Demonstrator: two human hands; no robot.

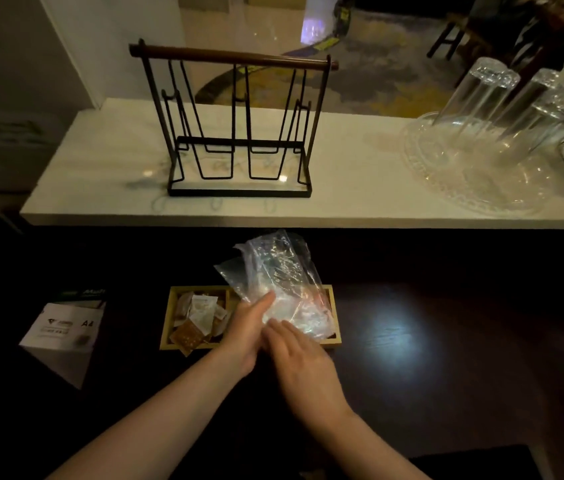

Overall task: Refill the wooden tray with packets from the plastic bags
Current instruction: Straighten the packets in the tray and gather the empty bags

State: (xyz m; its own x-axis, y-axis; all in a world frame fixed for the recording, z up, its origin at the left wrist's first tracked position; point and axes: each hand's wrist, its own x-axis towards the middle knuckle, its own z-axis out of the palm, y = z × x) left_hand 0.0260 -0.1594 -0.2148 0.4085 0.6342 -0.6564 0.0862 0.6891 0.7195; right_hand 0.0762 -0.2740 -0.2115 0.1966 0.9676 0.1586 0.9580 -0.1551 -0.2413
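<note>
A wooden tray (166,320) with compartments sits on the dark counter in front of me. Its left compartment holds several packets (200,315), white and brown ones. A clear plastic bag (273,271) stands crumpled over the tray's right compartment and hides most of it. My left hand (247,332) grips the bag's lower edge between thumb and fingers. My right hand (303,362) lies flat just below the bag, fingers together, touching its bottom corner; whether it grips the bag I cannot tell.
A black wire rack (239,133) with a wooden bar stands on the white ledge behind. Upturned glasses (481,95) rest on a glass platter (474,188) at the right. A white paper pack (62,334) lies left of the tray.
</note>
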